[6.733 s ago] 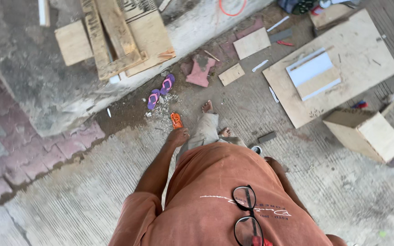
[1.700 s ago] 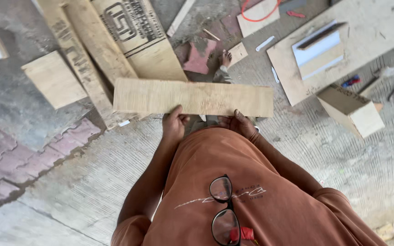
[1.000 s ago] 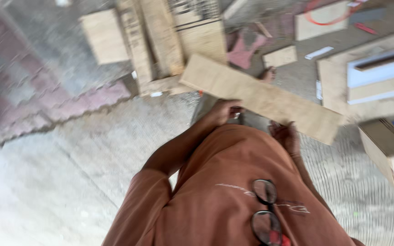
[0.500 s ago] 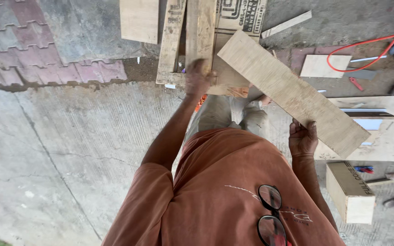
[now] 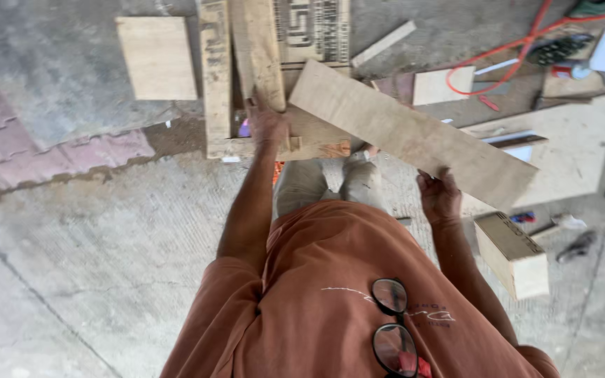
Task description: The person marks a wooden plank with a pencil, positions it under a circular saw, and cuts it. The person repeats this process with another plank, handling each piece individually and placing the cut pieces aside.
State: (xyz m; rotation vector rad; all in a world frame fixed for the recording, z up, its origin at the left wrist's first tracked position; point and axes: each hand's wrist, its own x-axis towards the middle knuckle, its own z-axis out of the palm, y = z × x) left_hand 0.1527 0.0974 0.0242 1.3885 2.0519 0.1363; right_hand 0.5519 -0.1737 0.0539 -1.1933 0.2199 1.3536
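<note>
My right hand (image 5: 439,199) grips the near edge of a long pale plywood board (image 5: 400,126), which slants from upper left to lower right above the ground. My left hand (image 5: 267,126) is off that board. It reaches forward to a stack of timber, its fingers curled around the near end of a narrow plank (image 5: 257,49). Beside that plank lie a second long plank (image 5: 216,70) and a printed panel (image 5: 313,31). My orange shirt, with glasses (image 5: 390,322) hanging from it, fills the bottom of the view.
A square board (image 5: 157,57) lies left of the stack. A small wooden box (image 5: 512,255) stands at my right, beside a large plywood sheet (image 5: 568,161). An orange cable (image 5: 505,49) and small offcuts lie at the top right. Reddish paving (image 5: 50,154) borders the concrete on the left.
Both hands first held the long board level. My left hand has let go and reached to the timber stack, and the board now hangs slanted from my right hand alone.
</note>
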